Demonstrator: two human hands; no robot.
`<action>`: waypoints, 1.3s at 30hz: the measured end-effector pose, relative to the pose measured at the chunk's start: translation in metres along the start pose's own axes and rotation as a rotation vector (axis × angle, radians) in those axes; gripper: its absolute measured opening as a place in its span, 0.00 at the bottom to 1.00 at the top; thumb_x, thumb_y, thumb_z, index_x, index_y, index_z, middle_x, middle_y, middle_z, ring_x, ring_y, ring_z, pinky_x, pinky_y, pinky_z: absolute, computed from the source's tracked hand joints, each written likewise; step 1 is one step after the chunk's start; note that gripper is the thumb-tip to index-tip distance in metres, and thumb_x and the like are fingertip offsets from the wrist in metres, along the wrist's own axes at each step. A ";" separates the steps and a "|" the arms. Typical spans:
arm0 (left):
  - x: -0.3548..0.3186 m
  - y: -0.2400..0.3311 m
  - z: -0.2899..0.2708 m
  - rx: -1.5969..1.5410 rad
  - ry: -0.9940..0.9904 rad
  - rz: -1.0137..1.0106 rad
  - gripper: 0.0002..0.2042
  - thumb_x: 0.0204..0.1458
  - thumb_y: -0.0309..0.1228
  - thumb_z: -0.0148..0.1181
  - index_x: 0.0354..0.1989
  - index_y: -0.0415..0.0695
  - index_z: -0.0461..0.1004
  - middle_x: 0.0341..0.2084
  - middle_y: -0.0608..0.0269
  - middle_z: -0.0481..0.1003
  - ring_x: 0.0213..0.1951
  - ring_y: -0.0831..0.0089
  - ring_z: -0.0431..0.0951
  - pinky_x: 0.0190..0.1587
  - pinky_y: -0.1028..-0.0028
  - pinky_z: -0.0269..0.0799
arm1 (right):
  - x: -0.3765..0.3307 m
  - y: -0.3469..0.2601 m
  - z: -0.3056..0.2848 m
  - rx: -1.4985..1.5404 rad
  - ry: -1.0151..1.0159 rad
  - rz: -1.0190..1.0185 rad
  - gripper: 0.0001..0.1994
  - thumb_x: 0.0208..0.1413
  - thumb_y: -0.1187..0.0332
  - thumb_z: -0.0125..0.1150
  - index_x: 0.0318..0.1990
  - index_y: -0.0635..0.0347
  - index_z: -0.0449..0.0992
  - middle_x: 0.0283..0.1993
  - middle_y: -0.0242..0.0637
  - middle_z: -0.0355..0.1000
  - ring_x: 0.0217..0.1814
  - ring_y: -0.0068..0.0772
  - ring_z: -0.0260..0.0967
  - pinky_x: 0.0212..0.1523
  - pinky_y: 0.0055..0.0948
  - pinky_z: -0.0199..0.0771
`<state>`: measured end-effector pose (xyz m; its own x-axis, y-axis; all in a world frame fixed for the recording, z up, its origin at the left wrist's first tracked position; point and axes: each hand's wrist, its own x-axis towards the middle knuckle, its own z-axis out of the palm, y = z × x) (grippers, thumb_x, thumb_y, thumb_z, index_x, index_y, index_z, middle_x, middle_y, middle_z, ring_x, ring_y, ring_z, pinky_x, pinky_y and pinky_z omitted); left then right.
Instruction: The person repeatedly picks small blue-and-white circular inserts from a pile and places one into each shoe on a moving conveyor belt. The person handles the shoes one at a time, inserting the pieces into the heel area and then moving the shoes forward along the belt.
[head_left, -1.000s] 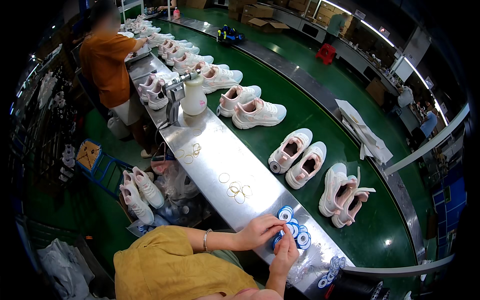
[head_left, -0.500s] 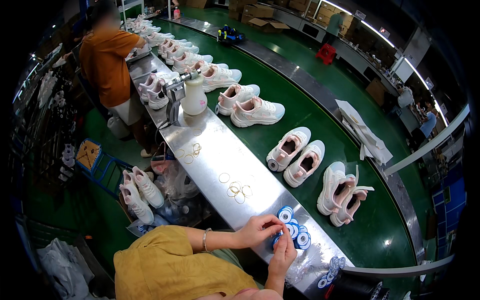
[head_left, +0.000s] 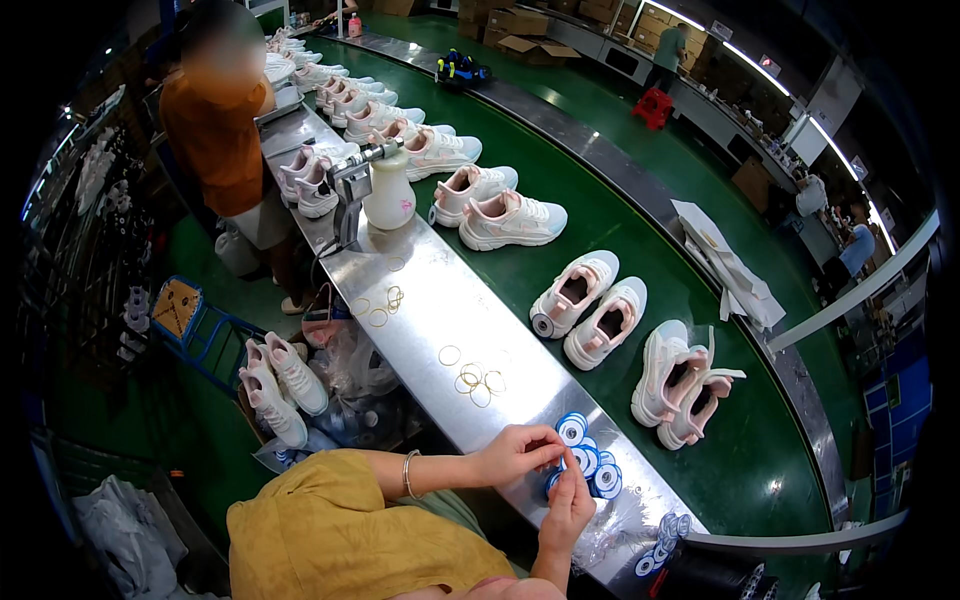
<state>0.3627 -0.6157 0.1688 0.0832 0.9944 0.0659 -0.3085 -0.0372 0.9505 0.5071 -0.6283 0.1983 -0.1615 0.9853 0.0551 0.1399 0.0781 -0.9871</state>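
My left hand (head_left: 517, 455) and my right hand (head_left: 567, 508) meet at the fingertips over the near end of a metal bench. Both are closed in a pinch, and whatever lies between the fingers is too small to make out. Right beside the fingertips lies a pile of round blue-and-white tags (head_left: 606, 480). Crumpled clear plastic (head_left: 610, 530) lies by my right hand, with another row of round tags (head_left: 655, 555) past it. Several thin yellow rubber bands (head_left: 480, 396) are scattered on the bench to the left of my hands.
Beyond the metal bench (head_left: 440, 300) runs a green conveyor (head_left: 600, 220) carrying pairs of white-and-pink sneakers (head_left: 605, 322). A white bottle (head_left: 389, 195) in a metal holder stands on the bench. Another pair of sneakers (head_left: 285, 390) sits low at left. A person in orange (head_left: 215, 140) works farther along.
The sneakers on the conveyor have shifted slightly up and left. The person in orange has leaned and drawn in an arm. My hands stay almost in place, still pinched together.
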 end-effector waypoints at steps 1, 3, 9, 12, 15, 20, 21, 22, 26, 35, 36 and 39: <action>-0.001 0.001 0.000 -0.004 0.000 -0.002 0.06 0.57 0.27 0.53 0.39 0.39 0.73 0.27 0.68 0.72 0.29 0.83 0.69 0.32 0.82 0.66 | -0.001 0.000 0.002 -0.008 0.001 -0.004 0.17 0.61 0.67 0.49 0.52 0.68 0.72 0.27 0.28 0.69 0.24 0.15 0.57 0.25 0.17 0.58; -0.002 0.002 -0.002 0.015 0.000 0.012 0.06 0.57 0.27 0.53 0.38 0.39 0.73 0.27 0.68 0.72 0.29 0.83 0.69 0.31 0.82 0.66 | -0.002 0.000 0.004 -0.011 0.005 -0.011 0.17 0.61 0.67 0.49 0.52 0.68 0.72 0.26 0.27 0.69 0.24 0.14 0.57 0.25 0.17 0.58; -0.009 0.008 -0.004 0.152 0.015 0.132 0.05 0.56 0.26 0.53 0.37 0.38 0.73 0.28 0.66 0.73 0.30 0.80 0.71 0.32 0.80 0.68 | -0.007 -0.005 0.006 0.029 -0.006 0.006 0.17 0.61 0.67 0.49 0.52 0.70 0.72 0.23 0.25 0.64 0.22 0.14 0.54 0.23 0.17 0.55; -0.011 0.009 -0.005 0.248 0.034 0.201 0.05 0.55 0.25 0.54 0.36 0.38 0.73 0.28 0.63 0.74 0.30 0.77 0.73 0.32 0.78 0.68 | -0.009 -0.008 0.008 0.036 -0.008 0.002 0.17 0.61 0.67 0.49 0.52 0.70 0.72 0.22 0.24 0.62 0.22 0.14 0.54 0.23 0.17 0.54; -0.012 0.014 -0.006 0.346 0.047 0.240 0.04 0.53 0.25 0.55 0.34 0.38 0.73 0.27 0.61 0.74 0.29 0.75 0.73 0.31 0.77 0.68 | -0.011 -0.010 0.009 0.025 -0.009 -0.002 0.17 0.61 0.67 0.49 0.51 0.70 0.72 0.21 0.24 0.62 0.22 0.14 0.54 0.23 0.17 0.54; -0.012 0.017 -0.007 0.465 0.062 0.313 0.04 0.52 0.24 0.56 0.32 0.37 0.73 0.26 0.59 0.73 0.27 0.70 0.73 0.29 0.75 0.68 | -0.011 -0.012 0.009 0.020 -0.020 -0.002 0.16 0.61 0.67 0.49 0.51 0.71 0.72 0.21 0.24 0.62 0.22 0.14 0.54 0.23 0.17 0.54; -0.012 0.018 -0.007 0.471 0.067 0.328 0.03 0.51 0.24 0.56 0.32 0.37 0.73 0.26 0.59 0.73 0.27 0.70 0.73 0.29 0.75 0.68 | -0.011 -0.013 0.009 0.019 -0.018 -0.004 0.16 0.61 0.68 0.49 0.51 0.71 0.72 0.21 0.25 0.62 0.22 0.14 0.54 0.23 0.17 0.54; -0.011 0.018 -0.007 0.476 0.073 0.343 0.03 0.51 0.24 0.56 0.32 0.38 0.73 0.25 0.58 0.73 0.27 0.69 0.73 0.29 0.74 0.68 | -0.011 -0.014 0.010 0.018 -0.016 -0.007 0.16 0.61 0.68 0.49 0.51 0.71 0.72 0.21 0.25 0.62 0.22 0.14 0.54 0.23 0.17 0.54; -0.009 0.018 -0.007 0.508 0.080 0.369 0.03 0.51 0.24 0.56 0.31 0.38 0.73 0.25 0.58 0.73 0.27 0.67 0.73 0.28 0.73 0.67 | -0.010 -0.015 0.009 0.017 -0.016 -0.002 0.16 0.61 0.68 0.49 0.51 0.71 0.72 0.21 0.25 0.62 0.23 0.14 0.55 0.23 0.17 0.55; -0.001 0.013 -0.005 0.621 0.114 0.512 0.02 0.47 0.21 0.57 0.29 0.38 0.71 0.22 0.57 0.70 0.24 0.64 0.70 0.25 0.71 0.65 | -0.006 -0.005 0.006 0.044 -0.021 0.022 0.16 0.61 0.68 0.49 0.51 0.70 0.72 0.21 0.24 0.61 0.22 0.14 0.54 0.23 0.17 0.53; 0.000 0.013 -0.005 0.626 0.112 0.524 0.02 0.47 0.21 0.57 0.29 0.38 0.71 0.23 0.58 0.70 0.24 0.64 0.70 0.25 0.71 0.65 | -0.006 -0.006 0.006 0.066 -0.020 0.029 0.16 0.61 0.68 0.48 0.51 0.70 0.72 0.21 0.24 0.60 0.22 0.14 0.53 0.23 0.16 0.52; 0.001 0.014 -0.003 0.595 0.125 0.475 0.02 0.48 0.21 0.57 0.29 0.38 0.71 0.23 0.58 0.70 0.24 0.65 0.70 0.25 0.72 0.65 | -0.003 -0.007 0.003 0.151 -0.015 0.063 0.16 0.62 0.67 0.48 0.51 0.70 0.72 0.21 0.22 0.58 0.21 0.12 0.51 0.21 0.15 0.49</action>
<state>0.3552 -0.6150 0.1813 -0.0493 0.8607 0.5066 0.2796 -0.4751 0.8343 0.5033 -0.6321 0.2040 -0.1715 0.9851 -0.0083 0.0020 -0.0081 -1.0000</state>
